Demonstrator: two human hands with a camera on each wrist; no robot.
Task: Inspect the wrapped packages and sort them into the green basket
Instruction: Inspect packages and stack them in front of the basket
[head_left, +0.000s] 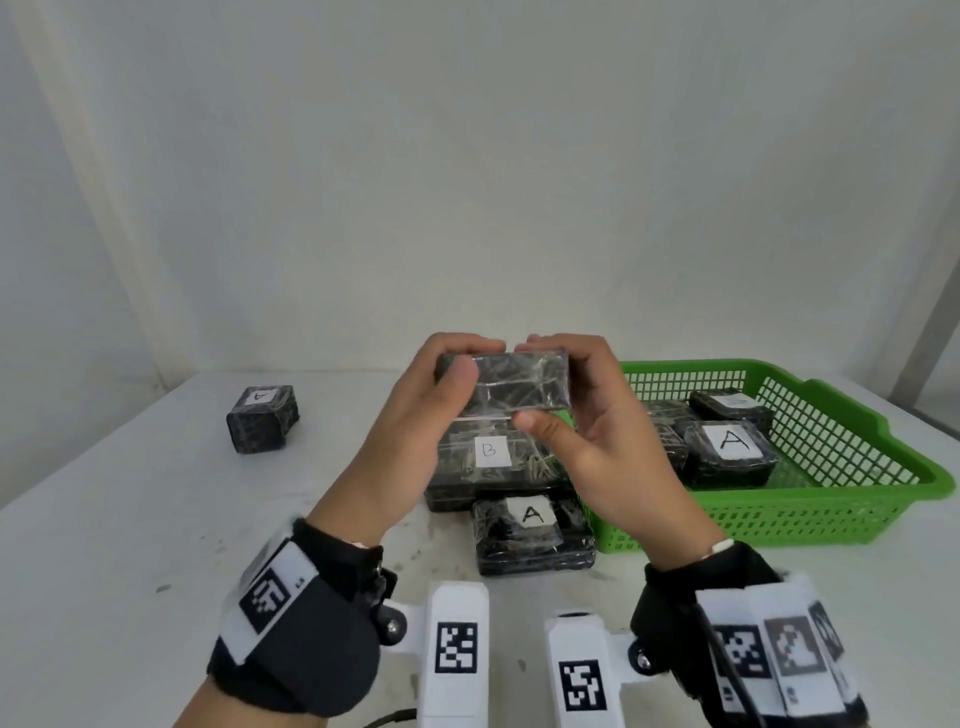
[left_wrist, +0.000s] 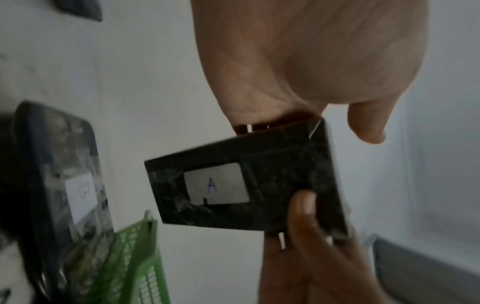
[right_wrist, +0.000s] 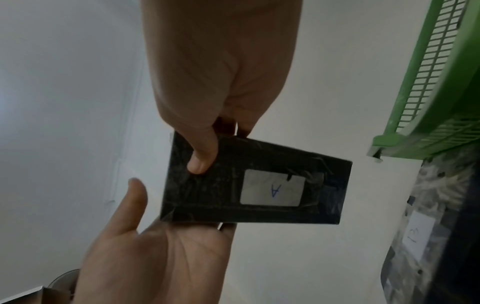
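Note:
Both hands hold one black wrapped package (head_left: 514, 387) up in the air above the table, in front of the green basket (head_left: 831, 509). My left hand (head_left: 415, 415) grips its left end, thumb on the near face. My right hand (head_left: 587, 431) curls its fingers over the right end, thumb by the lower edge. In the wrist views the package (left_wrist: 233, 185) (right_wrist: 246, 185) shows a white label marked A. The left thumb (right_wrist: 202, 160) presses the labelled face. Several wrapped packages lie in the basket, one labelled A (head_left: 730, 452).
Below the hands on the white table lie a large package labelled B (head_left: 488, 467) and a smaller one labelled A (head_left: 532, 535), both beside the basket's left wall. Another small package (head_left: 262, 421) sits apart at the far left. A white wall stands behind the table.

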